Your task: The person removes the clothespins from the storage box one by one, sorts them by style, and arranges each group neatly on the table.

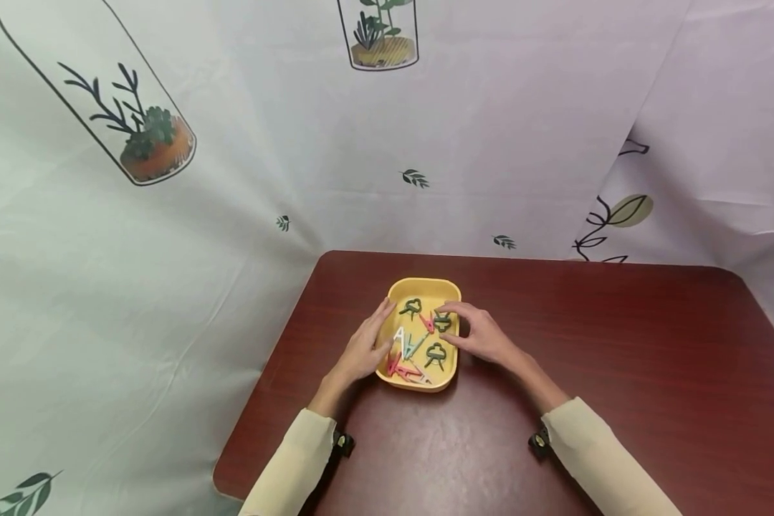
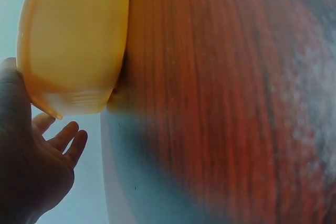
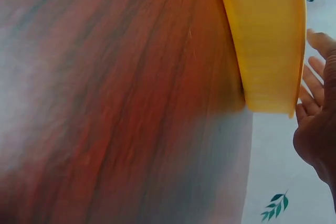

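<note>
In the head view a yellow tray (image 1: 424, 388) holds dark green clips (image 1: 436, 353) and pink, red, teal and white pegs. My left hand (image 1: 359, 349) lies at the tray's left side, fingers extended along the rim and thumb over it. My right hand (image 1: 486, 337) reaches over the right rim, fingertips and thumb apart on either side of a dark green clip (image 1: 442, 322); contact cannot be told. The left wrist view shows the tray's outer wall (image 2: 76, 40) beside my left hand (image 2: 31, 150). In the right wrist view my right hand (image 3: 320, 103) has spread fingers behind the tray (image 3: 268, 45).
The tray stands on a reddish-brown table (image 1: 619, 358) near its back left part. Behind and to the left hangs a pale cloth (image 1: 509, 129) with plant prints. Small dark devices (image 1: 539, 443) sit at both wrists.
</note>
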`<state>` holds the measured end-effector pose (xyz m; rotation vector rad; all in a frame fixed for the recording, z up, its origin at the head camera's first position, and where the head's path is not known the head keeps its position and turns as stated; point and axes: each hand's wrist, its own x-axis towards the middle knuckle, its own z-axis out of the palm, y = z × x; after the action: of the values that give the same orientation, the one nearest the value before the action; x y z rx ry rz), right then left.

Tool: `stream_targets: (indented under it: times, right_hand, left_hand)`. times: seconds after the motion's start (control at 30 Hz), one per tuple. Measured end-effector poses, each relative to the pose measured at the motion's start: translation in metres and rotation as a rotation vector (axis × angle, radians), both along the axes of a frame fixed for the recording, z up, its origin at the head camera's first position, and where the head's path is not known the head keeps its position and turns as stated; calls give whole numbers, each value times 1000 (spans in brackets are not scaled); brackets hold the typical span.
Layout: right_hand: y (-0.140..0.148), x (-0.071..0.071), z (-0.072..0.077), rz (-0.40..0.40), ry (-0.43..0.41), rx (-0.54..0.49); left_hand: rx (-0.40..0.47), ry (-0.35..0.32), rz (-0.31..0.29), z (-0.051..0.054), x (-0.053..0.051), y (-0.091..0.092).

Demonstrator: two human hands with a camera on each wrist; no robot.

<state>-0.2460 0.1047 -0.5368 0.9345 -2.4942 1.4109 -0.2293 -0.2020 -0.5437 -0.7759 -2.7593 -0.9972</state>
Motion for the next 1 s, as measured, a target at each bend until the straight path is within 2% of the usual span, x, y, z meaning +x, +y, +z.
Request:
stream_targets:
  times: [0.13, 0.27, 0.6, 0.73, 0.9, 1.0]
  right_hand:
    - [-8, -5, 3, 47, 14, 7]
    - [-15, -13, 8, 133, -5, 36]
    - [-29, -36, 26, 279, -134, 238]
    - [-35, -43, 29, 327, -142, 332]
    - [-40, -52, 35, 403, -145, 396]
    - [-42, -58, 38, 452, -199, 411]
  left_hand:
    - [-7, -1, 9, -1, 0, 0]
    - [-9, -2, 12, -1, 0, 0]
    - [-9, -32, 13, 3, 2, 1]
    - [-13, -46, 22, 3, 2, 1]
    - [1, -40, 23, 2, 1, 0]
    - [7, -38, 26, 1, 1, 1]
